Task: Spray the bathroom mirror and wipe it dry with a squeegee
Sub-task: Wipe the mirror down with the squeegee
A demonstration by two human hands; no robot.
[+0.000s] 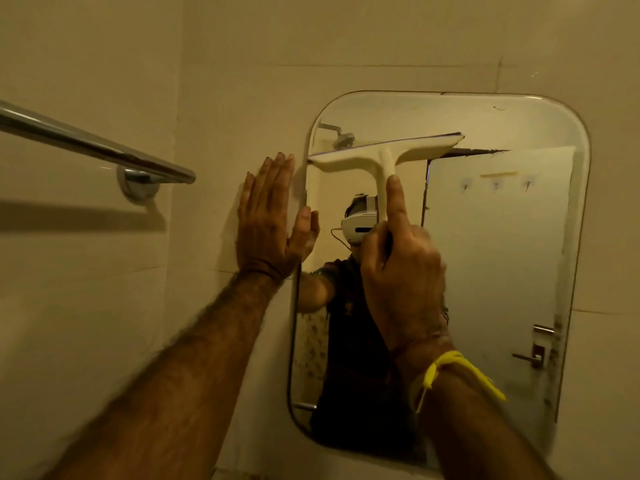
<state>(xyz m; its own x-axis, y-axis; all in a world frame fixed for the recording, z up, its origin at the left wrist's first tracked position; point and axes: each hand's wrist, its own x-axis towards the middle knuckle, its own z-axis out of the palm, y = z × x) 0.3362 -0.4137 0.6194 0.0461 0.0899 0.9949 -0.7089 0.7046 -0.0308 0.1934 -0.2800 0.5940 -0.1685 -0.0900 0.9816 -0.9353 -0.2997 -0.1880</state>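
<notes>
A rounded-corner mirror (502,254) hangs on the tiled wall at centre right. My right hand (401,271) grips the handle of a cream squeegee (384,152), index finger stretched up along the handle. The blade lies nearly level against the upper left part of the glass, tilted slightly up to the right. My left hand (268,220) rests flat with fingers spread on the wall tile just left of the mirror's edge, holding nothing. A yellow band circles my right wrist. No spray bottle is in view.
A chrome towel bar (97,147) juts out from the left wall at upper left, ending in a round mount. The mirror reflects a person wearing a headset, a shower head, and a door with a handle.
</notes>
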